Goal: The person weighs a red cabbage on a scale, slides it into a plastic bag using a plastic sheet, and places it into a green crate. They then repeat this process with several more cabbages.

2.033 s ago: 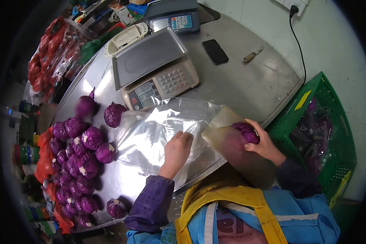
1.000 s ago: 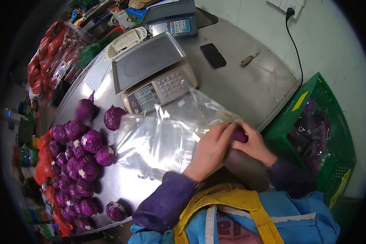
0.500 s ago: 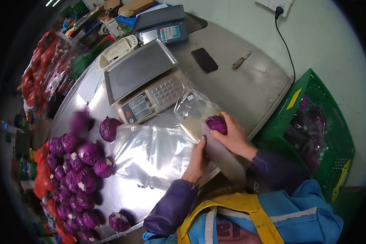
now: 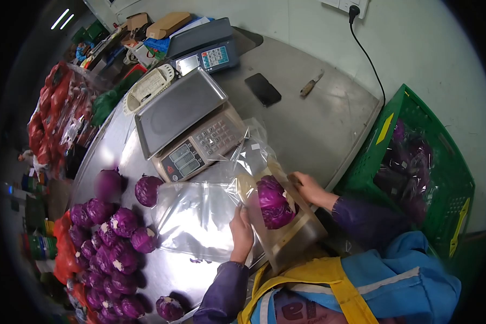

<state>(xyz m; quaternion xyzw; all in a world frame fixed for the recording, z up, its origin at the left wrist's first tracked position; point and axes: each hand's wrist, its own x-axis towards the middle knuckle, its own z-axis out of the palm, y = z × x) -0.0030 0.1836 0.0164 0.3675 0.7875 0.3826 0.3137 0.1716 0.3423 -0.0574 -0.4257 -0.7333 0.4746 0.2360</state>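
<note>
A red cabbage (image 4: 274, 202) lies at the front of the metal table, with clear plastic film (image 4: 254, 191) beside and partly around it. My left hand (image 4: 242, 233) is closed on the film at the cabbage's left. On the right, my right hand (image 4: 311, 189) is closed at the film's other edge, a little apart from the cabbage. A stack of clear plastic bags (image 4: 197, 218) lies flat left of my hands. Behind them stands a scale (image 4: 178, 113) with a bare metal tray. Several loose cabbages (image 4: 113, 237) are heaped on the table's left side.
A green crate (image 4: 356, 173) with wrapped cabbages stands at the right. Farther back on the table are a phone (image 4: 263, 89), a knife (image 4: 311, 84), a second scale (image 4: 205, 48) and a cream basket (image 4: 149, 88). Red net sacks (image 4: 59, 116) are at the far left.
The cabbage, earlier mostly covered by my right hand and film, now shows much more and sits lower. My left hand has moved left and down, and my hands are farther apart.
</note>
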